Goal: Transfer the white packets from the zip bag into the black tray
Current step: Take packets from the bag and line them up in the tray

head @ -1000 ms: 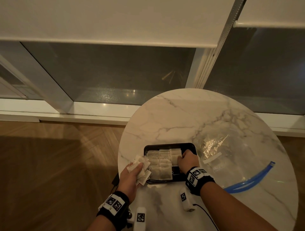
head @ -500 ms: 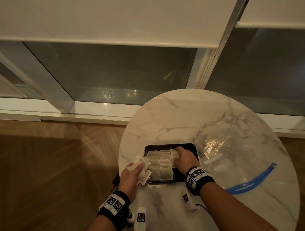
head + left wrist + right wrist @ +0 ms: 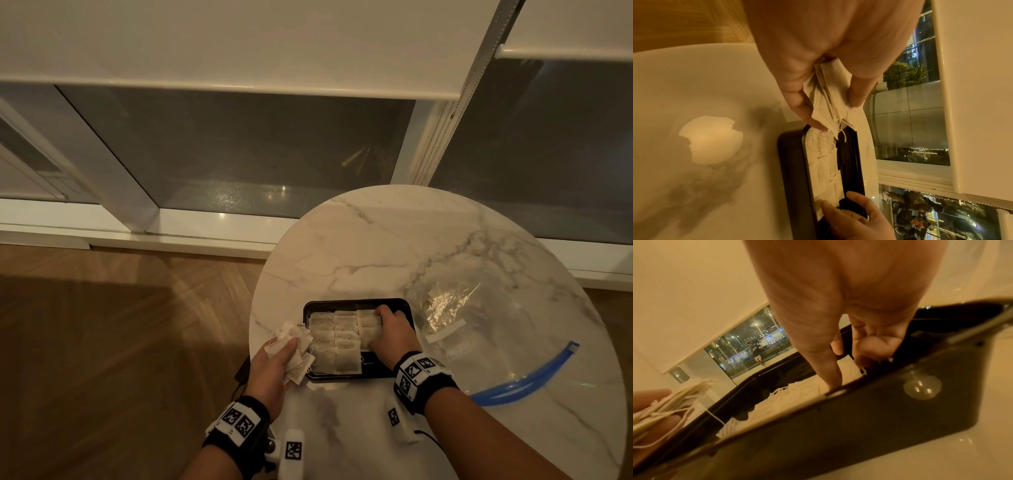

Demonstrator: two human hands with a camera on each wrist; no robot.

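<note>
- My right hand (image 3: 390, 330) sits inside the black tray (image 3: 356, 377), at its far right end. The thumb (image 3: 830, 369) presses down on a laid packet while the other fingers curl at that packet's far edge; I judge I am seating it flat against its neighbours, though whether the fingers pinch it I cannot tell.
- Just left of that hand, the laid packets (image 3: 337, 342) fill the tray in rows, edge to edge, with strings trailing across them. I judge the tiling is meant to make them all fit.
- Under my right wrist a strip of bare tray floor shows, so there is room yet on that side.
- My left hand (image 3: 274, 363) hovers at the tray's left rim, thumb and fingers clamped on a fanned stack of white packets (image 3: 294, 346). Holding the stock right beside the tray keeps each hand-over short, I reckon.
- From the left wrist view, that stack (image 3: 830, 97) hangs over the tray's near corner, its strings dangling toward the packets below.
- To the right of my right hand lies the zip bag (image 3: 486, 329), flat on the marble table (image 3: 376, 246), its blue zip strip (image 3: 524, 380) curled open toward me. Whether any packets are left inside I cannot make out through the glare.
</note>
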